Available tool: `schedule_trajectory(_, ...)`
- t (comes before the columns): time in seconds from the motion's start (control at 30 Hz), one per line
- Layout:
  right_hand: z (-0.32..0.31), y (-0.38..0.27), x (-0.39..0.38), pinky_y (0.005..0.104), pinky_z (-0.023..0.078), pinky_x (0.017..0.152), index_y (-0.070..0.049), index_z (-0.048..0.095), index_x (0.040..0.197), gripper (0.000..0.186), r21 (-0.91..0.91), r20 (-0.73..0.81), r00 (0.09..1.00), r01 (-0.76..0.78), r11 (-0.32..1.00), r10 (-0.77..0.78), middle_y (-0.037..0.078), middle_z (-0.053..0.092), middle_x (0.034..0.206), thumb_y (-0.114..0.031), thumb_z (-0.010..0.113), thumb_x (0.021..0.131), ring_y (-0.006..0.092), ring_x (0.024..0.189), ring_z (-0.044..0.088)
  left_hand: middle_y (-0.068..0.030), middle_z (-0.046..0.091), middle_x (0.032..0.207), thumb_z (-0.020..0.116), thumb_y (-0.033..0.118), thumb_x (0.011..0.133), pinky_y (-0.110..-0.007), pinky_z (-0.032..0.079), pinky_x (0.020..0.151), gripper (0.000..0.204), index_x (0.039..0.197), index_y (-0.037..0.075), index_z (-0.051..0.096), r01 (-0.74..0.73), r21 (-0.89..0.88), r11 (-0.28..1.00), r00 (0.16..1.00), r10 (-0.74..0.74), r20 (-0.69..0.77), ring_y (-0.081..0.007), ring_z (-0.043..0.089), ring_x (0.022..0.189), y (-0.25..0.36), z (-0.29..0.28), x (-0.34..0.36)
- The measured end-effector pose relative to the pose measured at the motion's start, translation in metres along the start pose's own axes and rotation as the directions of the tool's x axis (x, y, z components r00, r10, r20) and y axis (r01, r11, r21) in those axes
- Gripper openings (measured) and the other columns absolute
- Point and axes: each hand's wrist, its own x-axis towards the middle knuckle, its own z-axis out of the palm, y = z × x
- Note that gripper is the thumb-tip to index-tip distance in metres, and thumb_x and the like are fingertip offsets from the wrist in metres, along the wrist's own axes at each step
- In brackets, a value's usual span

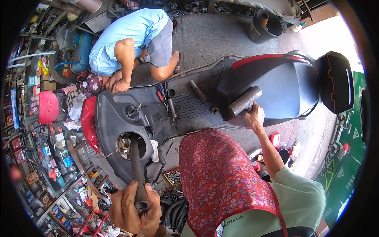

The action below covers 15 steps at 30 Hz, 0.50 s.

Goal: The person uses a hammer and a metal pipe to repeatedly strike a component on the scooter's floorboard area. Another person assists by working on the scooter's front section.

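Observation:
My left hand (136, 207) is closed around a long grey metal pipe (137, 162). Its far end points into the round opening (125, 145) in the front of a scooter, where the handlebar would sit; how deep it goes I cannot tell. Over the edge of the seat (276, 89), my right hand (254, 115) grips a short, thick metal cylinder (244, 101), shaped like a hammer head; any handle is hidden by the fingers. Screwdrivers (161, 94), a steel socket tool (172, 108), a metal rod-like part (198, 91) and a brass-coloured ring (214, 110) lie on the footboard (185, 118).
Another person (130, 43) in a light blue shirt kneels at the scooter's far side, both hands near its front. Shelves crowded with small packages (55, 158) line the left. A black bucket (266, 27) stands at the back right. A parts tray (172, 176) lies below the scooter.

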Motion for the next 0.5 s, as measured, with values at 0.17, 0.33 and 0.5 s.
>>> schedule_trajectory(0.17,-0.005,-0.007,-0.002,0.0454,0.048,0.075,-0.002,0.057,0.085,0.023,0.013,-0.005,1.0,-0.002,1.0,0.002,0.023,0.063,0.076,-0.017,0.062,0.069,0.0417,0.078,0.061,-0.0175,0.06,0.091,0.064,0.009,0.072,-0.038,0.048,0.076,0.021,0.088,-0.004,0.059,0.008,-0.166,0.986,0.999,-0.015,-0.043,-0.0299,0.059,0.09,-0.008,0.009,0.0)
schedule_trajectory(0.33,-0.007,-0.009,-0.003,0.045,0.048,0.075,-0.003,0.058,0.088,0.025,0.004,-0.006,1.0,-0.022,1.0,0.022,0.023,0.064,0.076,-0.018,0.063,0.068,0.0415,0.078,0.061,-0.0152,0.057,0.086,0.059,0.01,0.08,-0.038,0.046,0.078,0.016,0.087,-0.002,0.051,0.139,-0.367,0.92,0.989,-0.114,0.09,-0.0268,0.056,0.087,-0.01,0.018,-0.002)
schedule_trajectory(0.5,-0.005,-0.006,-0.002,0.0454,0.048,0.075,-0.003,0.059,0.088,0.029,-0.025,-0.011,1.0,0.001,1.0,-0.001,0.022,0.064,0.076,-0.021,0.066,0.067,0.0415,0.078,0.061,-0.0135,0.055,0.084,0.065,0.001,0.078,-0.037,0.044,0.077,0.014,0.079,0.0,0.051,0.181,-0.326,0.928,0.983,-0.174,0.052,-0.0239,0.055,0.082,-0.004,0.029,-0.003)
